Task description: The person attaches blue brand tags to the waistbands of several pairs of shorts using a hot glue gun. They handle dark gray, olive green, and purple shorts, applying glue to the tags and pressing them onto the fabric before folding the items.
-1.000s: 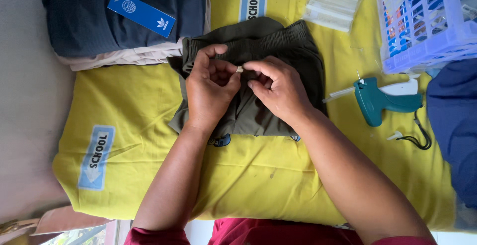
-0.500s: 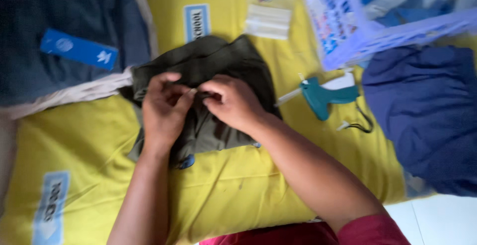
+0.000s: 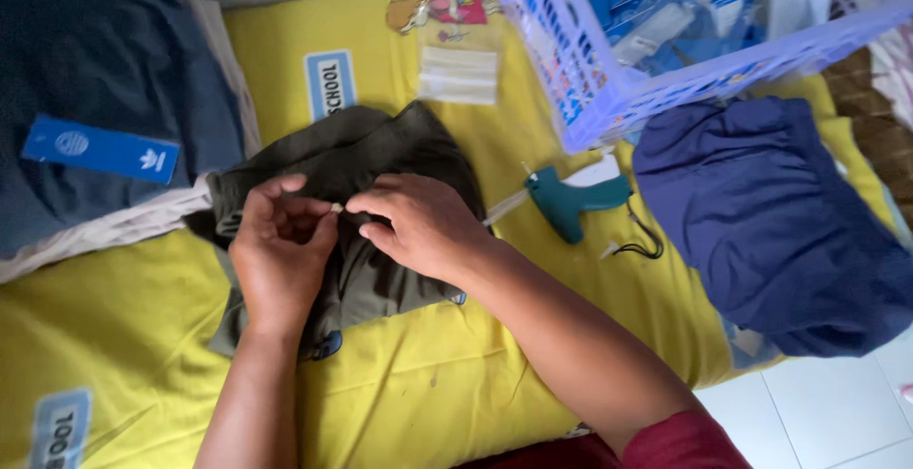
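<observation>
A folded dark olive garment (image 3: 380, 160) lies on a yellow cloth (image 3: 428, 374). Both my hands rest on top of it. My left hand (image 3: 281, 250) and my right hand (image 3: 418, 222) pinch a tiny pale fastener (image 3: 337, 207) between their fingertips, right at the garment's fabric. A teal tagging gun (image 3: 571, 203) with a thin needle lies on the yellow cloth just right of my right hand, untouched.
A stack of dark blue garments (image 3: 105, 79) with a blue hang tag (image 3: 100, 150) sits at the left. A lavender plastic basket (image 3: 628, 79) of blue tags stands at the top right. A navy garment (image 3: 789, 222) lies at the right. A clear packet of white fasteners (image 3: 458, 74) lies above the olive garment.
The view has swung to the right, bringing the basket and navy garment more into sight. My hands stay together on the olive garment, still pinching the small fastener.
</observation>
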